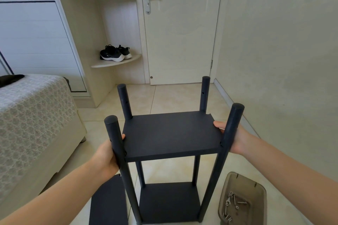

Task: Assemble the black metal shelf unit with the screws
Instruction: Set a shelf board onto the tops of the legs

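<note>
The middle panel (170,133) hangs level, long axis side to side; left grip (108,153) and right grip (236,139) clasp its short ends. Below-right of it the screws (231,202) lie in the tray (259,190), nearer the right grip.

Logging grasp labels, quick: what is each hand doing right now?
Left hand: grips the left edge of the middle shelf panel, thumb on top.
Right hand: grips its right edge, thumb on top.
</note>
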